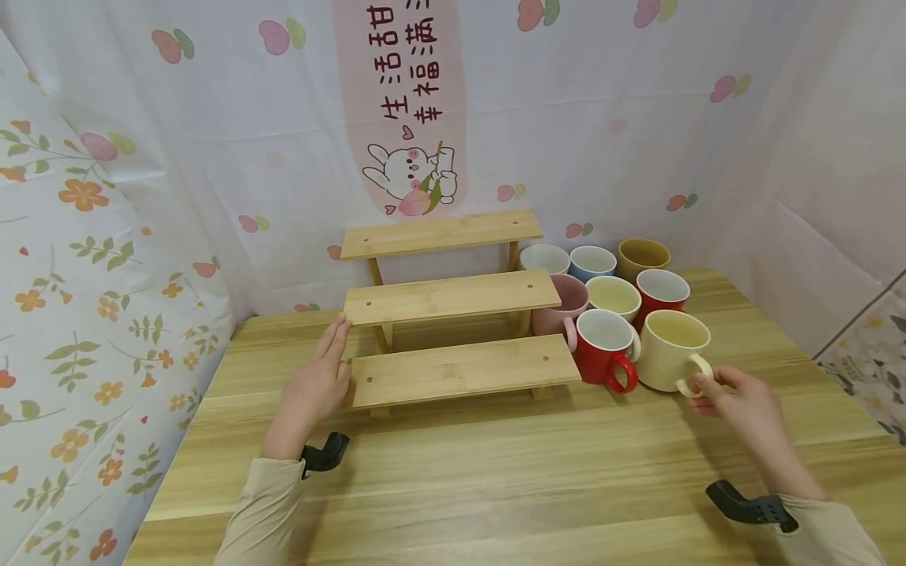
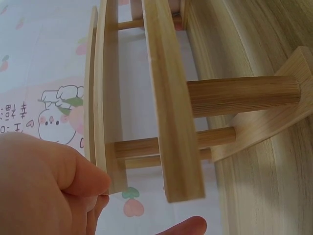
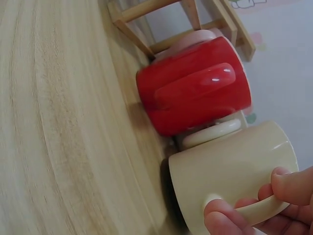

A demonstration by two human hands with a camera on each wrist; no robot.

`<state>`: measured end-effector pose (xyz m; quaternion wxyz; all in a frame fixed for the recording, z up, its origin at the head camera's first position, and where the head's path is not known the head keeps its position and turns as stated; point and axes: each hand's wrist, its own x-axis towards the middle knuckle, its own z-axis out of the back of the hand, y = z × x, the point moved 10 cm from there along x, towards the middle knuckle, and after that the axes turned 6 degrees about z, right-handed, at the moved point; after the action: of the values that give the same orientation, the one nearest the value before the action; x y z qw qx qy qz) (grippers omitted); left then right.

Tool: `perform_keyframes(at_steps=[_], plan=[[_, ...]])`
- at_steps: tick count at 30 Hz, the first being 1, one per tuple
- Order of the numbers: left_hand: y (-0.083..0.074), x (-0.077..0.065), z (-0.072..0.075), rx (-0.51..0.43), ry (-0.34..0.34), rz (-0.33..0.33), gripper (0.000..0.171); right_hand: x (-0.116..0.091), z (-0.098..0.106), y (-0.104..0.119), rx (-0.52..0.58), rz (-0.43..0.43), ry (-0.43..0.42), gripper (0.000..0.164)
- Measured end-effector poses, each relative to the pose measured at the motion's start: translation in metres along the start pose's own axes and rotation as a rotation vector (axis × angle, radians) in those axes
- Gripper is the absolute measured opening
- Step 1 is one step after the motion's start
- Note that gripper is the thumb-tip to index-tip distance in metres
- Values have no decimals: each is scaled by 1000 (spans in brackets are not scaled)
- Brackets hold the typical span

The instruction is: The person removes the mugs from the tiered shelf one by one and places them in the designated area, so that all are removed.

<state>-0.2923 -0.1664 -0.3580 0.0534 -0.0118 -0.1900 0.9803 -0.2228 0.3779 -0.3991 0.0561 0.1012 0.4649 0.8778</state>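
Observation:
A three-tier wooden stand [image 1: 463, 372] stands near the middle of the table. My left hand [image 1: 314, 389] touches the left end of its middle board [image 1: 453, 297] with nearly straight fingers; in the left wrist view the thumb [image 2: 188, 227] is held apart from the boards. At the right, my right hand [image 1: 743, 405] pinches the handle of a cream mug [image 1: 661, 363], its fingers [image 3: 222, 218] curled round that handle. Whether the mug's base rests fully on the table I cannot tell. Beside it is a red mug [image 1: 598, 358] with its handle facing forward.
Several more mugs crowd behind: a pink one [image 1: 555, 318], a pale yellow one [image 1: 614, 295], another red one [image 1: 646, 303], a blue one [image 1: 583, 271], a white-lined one [image 1: 545, 258] and a mustard one [image 1: 642, 255]. Patterned cloth [image 1: 248, 141] hangs behind the wooden table [image 1: 495, 479].

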Motion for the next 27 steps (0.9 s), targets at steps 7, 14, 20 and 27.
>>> perform_keyframes(at_steps=[7, 14, 20, 27], plan=[[0, 1, 1, 5, -9, -4, 60, 8, -7, 6, -16, 36, 4, 33], [-1, 1, 1, 9, -26, -13, 60, 12, -12, 4, -16, 31, 2, 34], [0, 1, 1, 10, -28, -10, 60, 16, -16, 1, -30, 22, 4, 35], [0, 1, 0, 15, -23, -4, 60, 17, -17, -1, -1, 36, 2, 33]])
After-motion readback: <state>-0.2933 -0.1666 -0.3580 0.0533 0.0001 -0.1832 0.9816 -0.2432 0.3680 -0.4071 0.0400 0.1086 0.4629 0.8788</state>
